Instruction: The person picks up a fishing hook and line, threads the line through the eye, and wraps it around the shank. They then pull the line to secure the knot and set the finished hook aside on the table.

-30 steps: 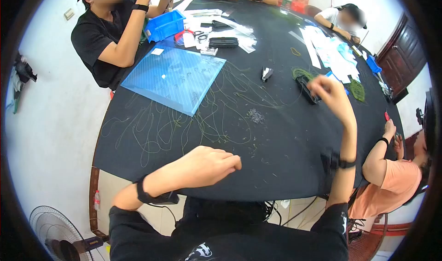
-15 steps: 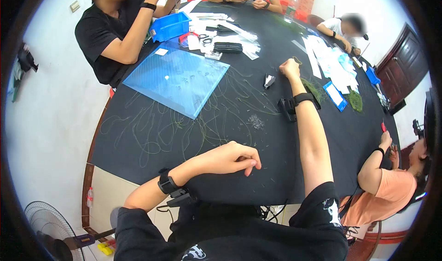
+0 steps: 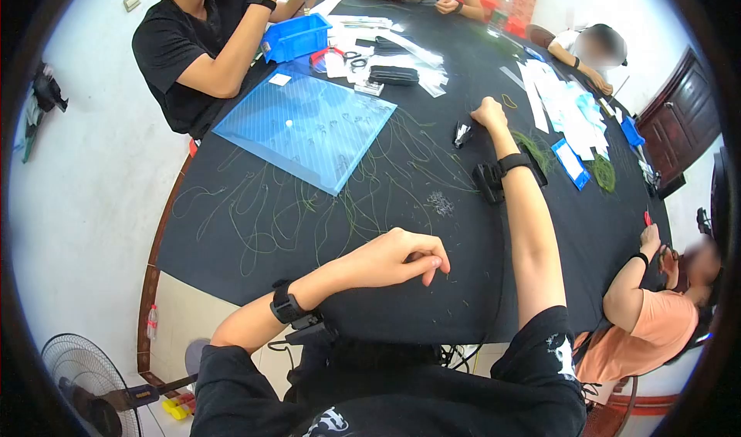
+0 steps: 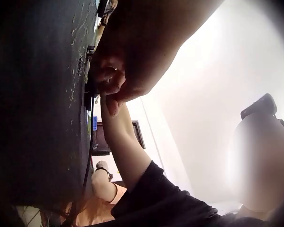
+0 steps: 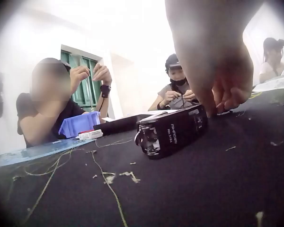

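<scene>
My right hand (image 3: 488,113) reaches far out over the black tabletop, its fingers bent down to the cloth. Just left of it lies a small black stapler (image 3: 461,134) with a shiny metal front. In the right wrist view the fingers (image 5: 232,90) are curled, and the thumb side comes down right at the back end of the stapler (image 5: 173,132). I cannot tell whether the fingertips pinch anything. Near the table's front edge my left hand (image 3: 394,258) hovers with loosely curled fingers, holding nothing; the left wrist view shows it dark (image 4: 113,80).
A blue translucent board (image 3: 309,128) with many green threads (image 3: 270,221) trailing off it lies on the left. Clippings (image 3: 441,203) are heaped mid-table. A blue bin (image 3: 297,37), scissors (image 3: 356,60), a black pouch (image 3: 394,75) and green thread bundles (image 3: 604,175) lie around. Other people sit about.
My right hand swung from above the thread bundle on the right to beyond it, then shifted left toward the stapler. My left hand moved a little to the right, its fingers drooping.
</scene>
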The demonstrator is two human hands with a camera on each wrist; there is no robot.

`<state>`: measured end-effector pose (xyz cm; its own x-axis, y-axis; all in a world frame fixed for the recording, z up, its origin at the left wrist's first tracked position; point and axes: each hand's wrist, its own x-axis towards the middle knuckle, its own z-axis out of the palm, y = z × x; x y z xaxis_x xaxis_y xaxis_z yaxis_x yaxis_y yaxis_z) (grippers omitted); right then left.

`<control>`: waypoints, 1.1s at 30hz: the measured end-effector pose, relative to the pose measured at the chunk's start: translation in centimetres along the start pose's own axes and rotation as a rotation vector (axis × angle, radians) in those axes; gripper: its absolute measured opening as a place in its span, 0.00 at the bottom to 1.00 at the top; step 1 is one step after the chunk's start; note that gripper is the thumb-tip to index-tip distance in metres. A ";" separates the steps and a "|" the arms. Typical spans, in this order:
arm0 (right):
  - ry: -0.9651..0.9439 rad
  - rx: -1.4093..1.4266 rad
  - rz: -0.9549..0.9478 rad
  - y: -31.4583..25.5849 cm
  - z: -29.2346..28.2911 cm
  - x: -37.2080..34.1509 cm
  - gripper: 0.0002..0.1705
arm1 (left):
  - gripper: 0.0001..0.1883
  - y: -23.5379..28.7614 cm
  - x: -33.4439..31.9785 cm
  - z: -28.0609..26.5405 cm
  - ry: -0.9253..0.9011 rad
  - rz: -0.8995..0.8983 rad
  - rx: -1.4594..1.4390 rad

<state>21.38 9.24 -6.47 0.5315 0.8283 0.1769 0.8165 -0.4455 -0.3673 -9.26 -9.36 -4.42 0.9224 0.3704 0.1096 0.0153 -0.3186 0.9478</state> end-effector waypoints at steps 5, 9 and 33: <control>-0.136 0.069 -0.079 1.6 -1.2 0.9 0.16 | 0.09 -0.8 0.0 0.0 0.104 0.031 -0.071; -0.313 0.516 -0.173 2.2 -4.3 -4.3 0.07 | 0.09 0.5 -0.1 -0.8 0.189 -0.016 -0.059; -0.689 1.536 -0.313 -5.8 -18.8 -24.3 0.08 | 0.07 10.5 2.4 -2.7 0.820 0.525 0.492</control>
<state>7.94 -14.64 8.53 -0.1181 0.9797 0.1621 -0.3058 0.1194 -0.9446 -7.94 -9.47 6.59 0.3237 0.4971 0.8051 0.0157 -0.8536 0.5207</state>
